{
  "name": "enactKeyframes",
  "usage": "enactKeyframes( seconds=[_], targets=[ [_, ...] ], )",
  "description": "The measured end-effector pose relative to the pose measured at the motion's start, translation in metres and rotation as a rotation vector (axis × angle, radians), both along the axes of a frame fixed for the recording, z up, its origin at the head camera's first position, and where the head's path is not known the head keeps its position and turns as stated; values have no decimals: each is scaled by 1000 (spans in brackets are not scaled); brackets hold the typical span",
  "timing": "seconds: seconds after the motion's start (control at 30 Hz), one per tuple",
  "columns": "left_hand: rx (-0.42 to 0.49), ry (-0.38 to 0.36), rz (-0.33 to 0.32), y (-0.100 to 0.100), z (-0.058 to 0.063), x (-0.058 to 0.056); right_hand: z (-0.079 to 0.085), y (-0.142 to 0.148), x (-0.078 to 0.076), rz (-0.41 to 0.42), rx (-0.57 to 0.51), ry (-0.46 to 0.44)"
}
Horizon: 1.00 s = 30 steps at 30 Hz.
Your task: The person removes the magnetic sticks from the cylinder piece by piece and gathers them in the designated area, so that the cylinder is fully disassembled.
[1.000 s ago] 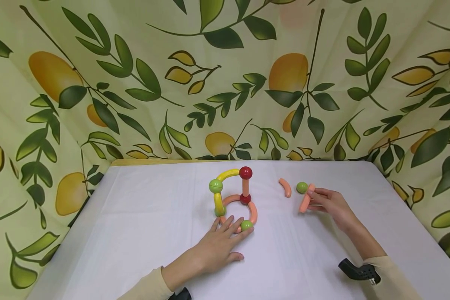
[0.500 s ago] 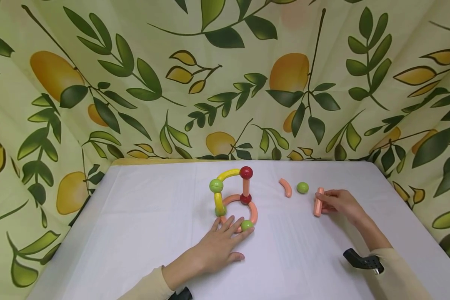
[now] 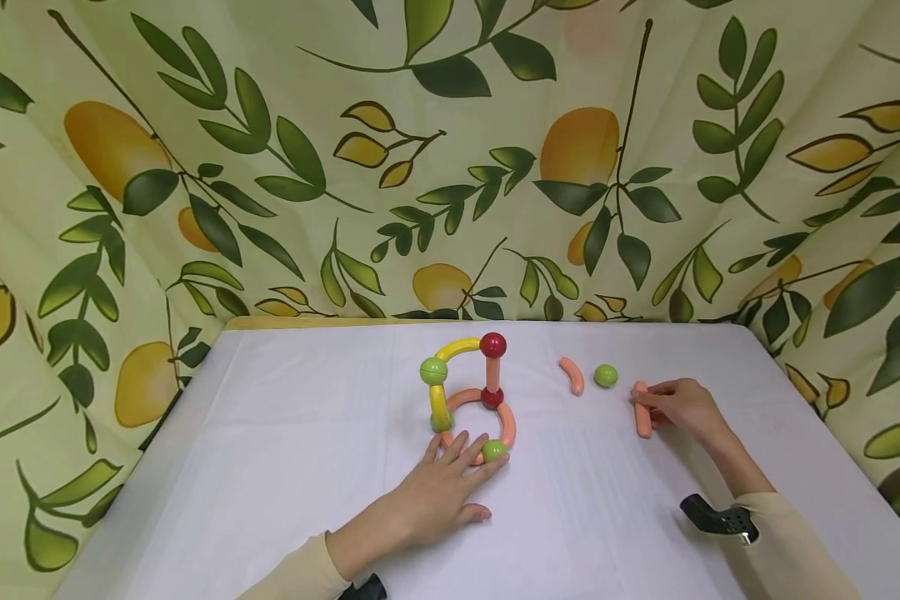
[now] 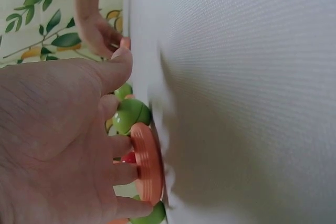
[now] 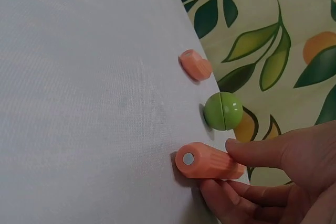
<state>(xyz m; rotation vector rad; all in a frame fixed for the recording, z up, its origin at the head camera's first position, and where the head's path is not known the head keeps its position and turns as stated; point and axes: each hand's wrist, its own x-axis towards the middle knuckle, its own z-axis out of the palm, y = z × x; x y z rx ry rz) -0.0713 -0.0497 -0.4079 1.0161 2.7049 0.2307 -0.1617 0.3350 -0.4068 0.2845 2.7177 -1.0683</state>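
My right hand point(image 3: 682, 408) pinches a straight salmon-pink magnetic rod point(image 3: 642, 418) between thumb and fingers, low over the table at the right. A round magnet shows on the rod's end point(image 5: 188, 159) in the right wrist view. Mid-table stands a magnetic stick-and-ball build: a ring of curved pink rods point(image 3: 507, 425) with green and red balls, an upright pink rod point(image 3: 492, 374) topped by a red ball point(image 3: 492, 345), and a yellow arch point(image 3: 459, 347) through a green ball point(image 3: 433, 371). My left hand point(image 3: 438, 492) lies with fingers extended over the ring's near side, fingertips at its curved rod point(image 4: 148, 163).
A loose green ball point(image 3: 606, 376) and a curved pink rod point(image 3: 572, 377) lie between the build and my right hand. The white-covered table point(image 3: 307, 450) ends at the back against a leaf-and-fruit patterned curtain point(image 3: 390, 250).
My right hand has moved right with the straight rod, away from the loose green ball, and the rod's slant has changed. My left hand and the build stay in place.
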Motion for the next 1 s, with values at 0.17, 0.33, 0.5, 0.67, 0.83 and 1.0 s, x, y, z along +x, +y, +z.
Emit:
enactKeyframes(
  seconds=[0.17,0.33,0.5,0.67,0.83,1.0],
  targets=[
    [-6,12,-1,1,1,0,2,-2,3,8,6,25],
    [-11,22,0,1,1,1,3,-4,4,12,27,40],
    [-11,31,2,2,1,2,10,-9,8,29,144,74],
    [-3,29,6,1,1,2,20,-22,16,54,253,151],
    [59,43,6,-3,1,3,23,-35,26,97,267,288],
    [121,87,-43,-10,10,8,25,-48,37,126,205,322]
  ],
)
